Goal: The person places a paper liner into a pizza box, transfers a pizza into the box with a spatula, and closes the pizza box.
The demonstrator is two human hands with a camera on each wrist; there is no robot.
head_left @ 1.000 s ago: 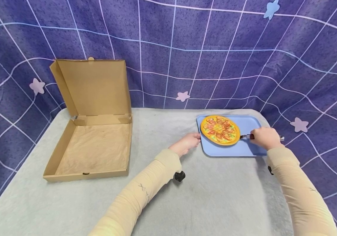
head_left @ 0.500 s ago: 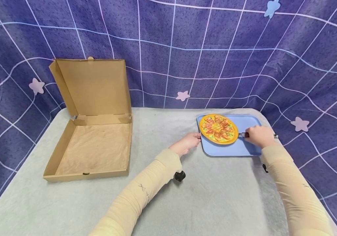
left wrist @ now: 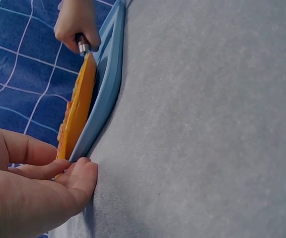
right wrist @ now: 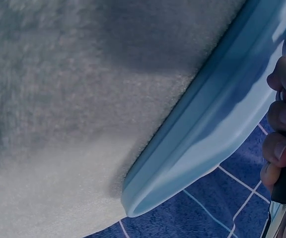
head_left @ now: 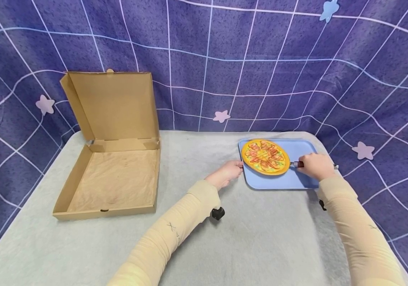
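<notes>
A toy-looking pizza (head_left: pixel 265 157) with an orange rim lies over the left half of the blue tray (head_left: pixel 302 146). My left hand (head_left: pixel 227 174) pinches the tray's left edge between thumb and fingers, seen closely in the left wrist view. At the tray's right side, my right hand (head_left: pixel 317 166) grips the dark handle of a pizza server (head_left: pixel 294 164). Its metal neck runs to the pizza's right edge; the blade is hidden beneath. In the left wrist view the pizza (left wrist: pixel 81 106) shows a dark gap between its handle-side edge and the tray (left wrist: pixel 108 82).
An open cardboard pizza box (head_left: pixel 105 214) stands at the left, lid upright, brown paper lining its base. Grey cloth covers the table (head_left: pixel 254 238). A purple curtain (head_left: pixel 189 71) with a grid pattern and stars hangs close behind.
My right hand has shifted left with the server, then slightly back right. The pizza has slid a little left on the tray. My left hand keeps its place at the tray's edge.
</notes>
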